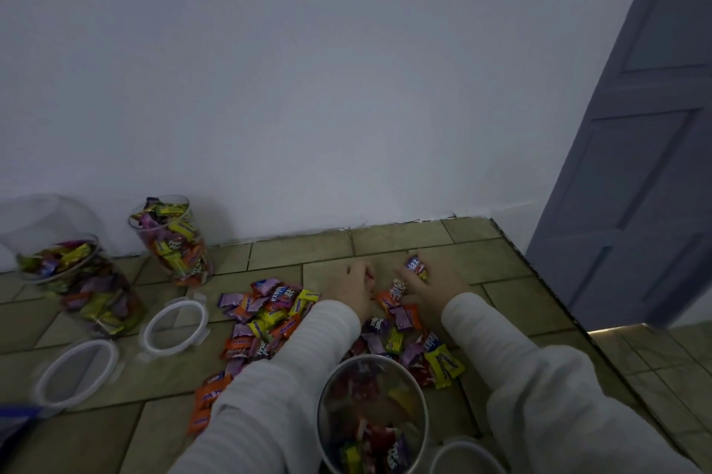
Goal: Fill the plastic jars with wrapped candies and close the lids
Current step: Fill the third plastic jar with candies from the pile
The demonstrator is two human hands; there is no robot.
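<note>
Tiled floor (404, 242) by wall | left hand (352, 287) flat on candies (266, 313) | right hand (431, 285) grips candies | jar (371, 412) near

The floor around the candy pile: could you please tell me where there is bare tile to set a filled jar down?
Bare tile lies right of the right hand, toward the door, and along the wall between the far jar and the hands. It is crowded from the lids through the candy pile to the near jar.
</note>
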